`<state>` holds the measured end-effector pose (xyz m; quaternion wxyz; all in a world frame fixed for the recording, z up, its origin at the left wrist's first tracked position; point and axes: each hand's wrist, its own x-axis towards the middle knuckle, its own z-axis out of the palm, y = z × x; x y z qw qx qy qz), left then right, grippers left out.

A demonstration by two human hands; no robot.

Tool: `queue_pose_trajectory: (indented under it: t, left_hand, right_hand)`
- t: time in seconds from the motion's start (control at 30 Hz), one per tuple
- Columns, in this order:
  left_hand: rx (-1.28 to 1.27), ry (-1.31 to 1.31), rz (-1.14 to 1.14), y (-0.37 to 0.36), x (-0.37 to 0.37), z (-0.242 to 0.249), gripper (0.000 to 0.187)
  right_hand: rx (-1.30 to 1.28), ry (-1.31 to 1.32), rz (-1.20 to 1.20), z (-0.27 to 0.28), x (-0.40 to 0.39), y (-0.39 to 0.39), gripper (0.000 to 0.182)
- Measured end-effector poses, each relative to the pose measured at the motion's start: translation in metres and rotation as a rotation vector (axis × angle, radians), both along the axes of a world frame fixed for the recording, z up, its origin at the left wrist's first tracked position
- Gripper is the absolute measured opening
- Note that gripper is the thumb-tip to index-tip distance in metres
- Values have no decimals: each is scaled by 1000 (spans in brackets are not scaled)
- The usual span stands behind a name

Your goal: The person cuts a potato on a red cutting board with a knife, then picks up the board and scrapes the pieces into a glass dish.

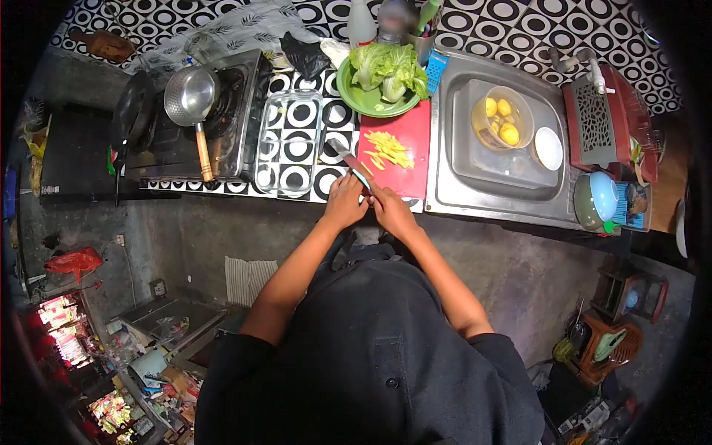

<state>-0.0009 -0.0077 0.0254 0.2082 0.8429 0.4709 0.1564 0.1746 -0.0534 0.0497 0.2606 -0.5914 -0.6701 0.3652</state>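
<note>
Nearest the dark shirt, the right hand [391, 210] had its fingers closed round the handle of the knife [348, 156]; the left hand [345, 202] was just beside it, its fingers bent, though whether they gripped could not be told. The blade slanted away from the body over the left edge of the red board [407, 178], probably so that its edge kept clear of the yellow strips [389, 150] lying there in a loose pile. The board sat on the tabletop [324, 181] in front of the body, presumably for easy reach, between the glass dish [291, 142] and the sink [445, 178]. In the sink, a tub [525, 111] held potatoes [509, 133], seemingly in water. Beyond, a green bowl [374, 111] kept lettuce [382, 68] together, its near side against the board's far end.
</note>
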Motion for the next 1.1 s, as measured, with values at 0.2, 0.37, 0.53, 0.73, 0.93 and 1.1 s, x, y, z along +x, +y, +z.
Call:
queue_pose_trajectory:
  t: [0.2, 0.37, 0.53, 0.73, 0.93, 1.1]
  left_hand:
    - [-6, 11, -1, 0, -1, -1, 55]
    - [-1, -1, -1, -1, 1, 6, 56]
    - [2, 11, -3, -1, 2, 5, 58]
    - [-20, 26, -19, 1, 1, 6, 61]
    - [-24, 40, -22, 1, -1, 1, 61]
    - [-27, 40, -21, 1, 0, 3, 60]
  right_hand:
    - [6, 25, 9, -1, 0, 1, 56]
    - [16, 51, 22, -3, 3, 1, 60]
    - [19, 81, 13, -1, 4, 1, 63]
    - [-3, 81, 8, -4, 4, 1, 61]
    - [-14, 87, -1, -5, 4, 1, 59]
    - [-10, 118, -4, -3, 5, 1, 57]
